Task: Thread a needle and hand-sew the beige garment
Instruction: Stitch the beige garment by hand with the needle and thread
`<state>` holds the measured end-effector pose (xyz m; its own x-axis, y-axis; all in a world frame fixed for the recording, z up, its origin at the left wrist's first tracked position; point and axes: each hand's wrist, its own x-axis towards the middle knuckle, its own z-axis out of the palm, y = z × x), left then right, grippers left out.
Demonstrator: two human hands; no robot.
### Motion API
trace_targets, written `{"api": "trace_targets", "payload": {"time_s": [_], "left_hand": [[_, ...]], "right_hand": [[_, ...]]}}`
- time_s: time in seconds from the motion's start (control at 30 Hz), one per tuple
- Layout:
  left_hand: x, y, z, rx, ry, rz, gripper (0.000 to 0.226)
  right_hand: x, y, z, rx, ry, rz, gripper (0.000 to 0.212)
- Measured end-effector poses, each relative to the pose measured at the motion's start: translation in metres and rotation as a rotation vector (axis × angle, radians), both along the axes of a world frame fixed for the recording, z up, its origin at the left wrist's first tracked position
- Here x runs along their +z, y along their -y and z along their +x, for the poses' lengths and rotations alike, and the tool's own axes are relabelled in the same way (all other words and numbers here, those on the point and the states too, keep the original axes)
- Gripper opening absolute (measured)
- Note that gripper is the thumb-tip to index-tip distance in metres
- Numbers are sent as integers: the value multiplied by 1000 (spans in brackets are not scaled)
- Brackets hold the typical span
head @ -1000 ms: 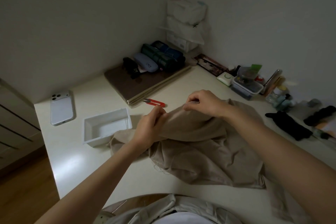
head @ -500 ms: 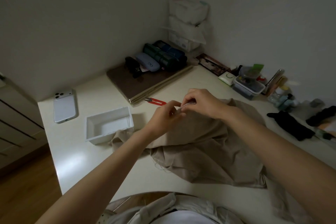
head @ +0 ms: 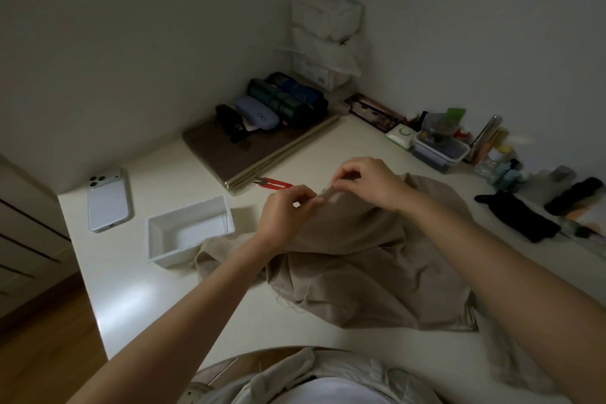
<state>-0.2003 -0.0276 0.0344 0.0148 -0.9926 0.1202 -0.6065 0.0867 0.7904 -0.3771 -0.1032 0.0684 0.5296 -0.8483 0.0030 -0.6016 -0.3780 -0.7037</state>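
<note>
Head view, dimly lit: anything finer at the pinch is too small to make out. The left hand and right hand each have a grip pinching a raised fold of the soft, creased beige garment, which lies heaped on the glossy white table.

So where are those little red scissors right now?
In the head view, the red scissors lie on the white table, left of centre, just beyond the left hand that pinches the beige garment and beside the near corner of the brown board.
</note>
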Motion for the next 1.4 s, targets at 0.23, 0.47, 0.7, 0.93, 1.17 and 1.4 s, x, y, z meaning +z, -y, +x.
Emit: {"api": "trace_targets", "payload": {"time_s": [0.23, 0.47, 0.7, 0.93, 1.17, 1.4], "left_hand": [[-7, 4, -2, 78, 85, -3, 13], [-18, 4, -3, 79, 101, -9, 14], [-21, 3, -11, 47, 86, 23, 13], [-21, 2, -15, 67, 129, 46, 16], [-24, 1, -16, 54, 128, 55, 17], [-27, -2, -20, 41, 125, 54, 19]], "right_hand": [[-11, -10, -9, -157, 38, -272, 25], [-64, -22, -69, -551, -184, -66, 13], [-113, -63, -83, -329, -254, 49, 21], [-109, -66, -72, -303, -245, -119, 4], [-113, -105, -59, -31, -218, -78, 10], [-117, -122, -76, -100, -247, 45, 24]]}}
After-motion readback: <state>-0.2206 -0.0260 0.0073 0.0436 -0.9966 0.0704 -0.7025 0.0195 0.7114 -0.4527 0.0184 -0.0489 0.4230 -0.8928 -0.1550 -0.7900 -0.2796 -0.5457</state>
